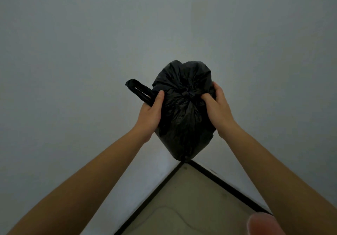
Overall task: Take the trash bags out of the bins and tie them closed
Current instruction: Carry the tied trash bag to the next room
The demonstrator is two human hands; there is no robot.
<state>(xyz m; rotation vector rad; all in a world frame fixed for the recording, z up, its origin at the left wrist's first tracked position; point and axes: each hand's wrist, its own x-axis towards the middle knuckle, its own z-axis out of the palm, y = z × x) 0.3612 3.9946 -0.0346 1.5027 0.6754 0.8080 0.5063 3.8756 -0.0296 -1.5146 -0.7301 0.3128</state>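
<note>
**Black bag held aloft in a room corner, one handle loop drawn out**

Head view. Nearest the lens, a blurred pinkish shape [262, 223] intrudes at the lower right edge; what it is cannot be told. Beyond it, two bare forearms are extended forward and upward, converging on the trash bag [184, 110], which is held clear of the floor [191, 203] and in front of the corner where two pale walls [73, 43] meet above a dark skirting line [226, 185].

The bag is clasped from both sides. The left hand [150, 116] is closed against the bag's left flank, thumb pressed onto the plastic, and a handle loop [139, 91] is seen projecting up and outward from that grip; the loop appears to be pinned there so that it stays free for knotting. The right hand [216, 105] is closed on the opposite flank, its fingertips [205, 97] dug into the plastic just beside the gathered centre [188, 94], where the folds radiate from a puckered point. That pucker is judged to be the bag's mouth already bunched, with the right hand probably feeling for the second handle, which is not visible.

No bin is shown, so the bag is taken to be already out. The knot is judged not yet finished, since the loop on the left-hand side hangs loose.
</note>
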